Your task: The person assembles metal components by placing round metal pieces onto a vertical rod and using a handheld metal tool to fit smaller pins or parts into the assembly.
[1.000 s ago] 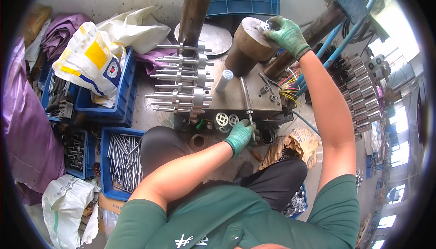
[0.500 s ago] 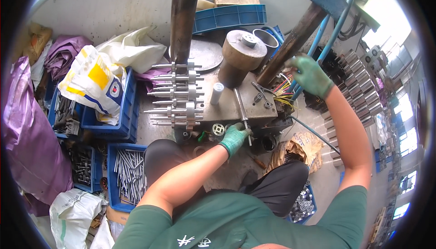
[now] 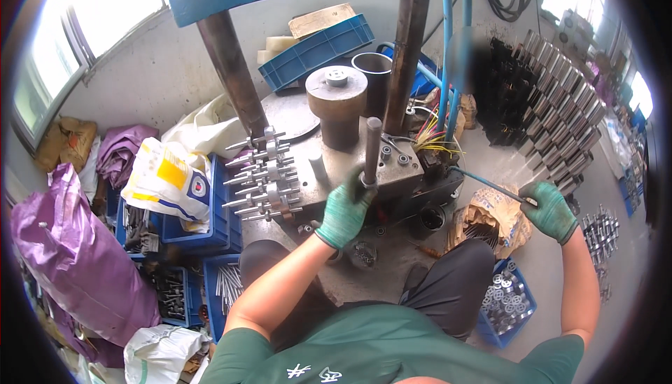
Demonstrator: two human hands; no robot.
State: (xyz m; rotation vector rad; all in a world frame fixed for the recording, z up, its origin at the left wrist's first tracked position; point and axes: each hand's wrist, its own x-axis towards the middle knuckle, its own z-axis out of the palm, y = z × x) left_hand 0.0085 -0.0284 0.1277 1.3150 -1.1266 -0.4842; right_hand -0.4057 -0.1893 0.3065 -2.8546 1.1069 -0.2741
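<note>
My left hand [image 3: 344, 212], in a green knit glove, is closed round the lower part of a steel shaft [image 3: 373, 147] at the front edge of the press table [image 3: 329, 170]. The shaft stands nearly upright; its lower end is hidden by the glove. Off to the right, my gloved right hand [image 3: 550, 212] is wrapped round the end of a long thin lever [image 3: 486, 184] that comes out from the press. Behind the shaft stands a thick round steel block [image 3: 337, 101] with a small wheel-shaped part [image 3: 337, 76] on top. A short metal cylinder [image 3: 318, 167] stands left of the shaft.
Several shafts with discs [image 3: 271, 177] are stacked on the table's left side. Blue crates [image 3: 199, 244] and sacks [image 3: 168, 184] stand left. A crate of small wheel parts [image 3: 507, 300] and crumpled brown paper [image 3: 490, 216] lie right. Metal tubes [image 3: 567, 97] are stacked behind.
My right hand has come down from beside the press column and taken hold of the lever. The shaft in my left hand now stands more upright. The view has shifted.
</note>
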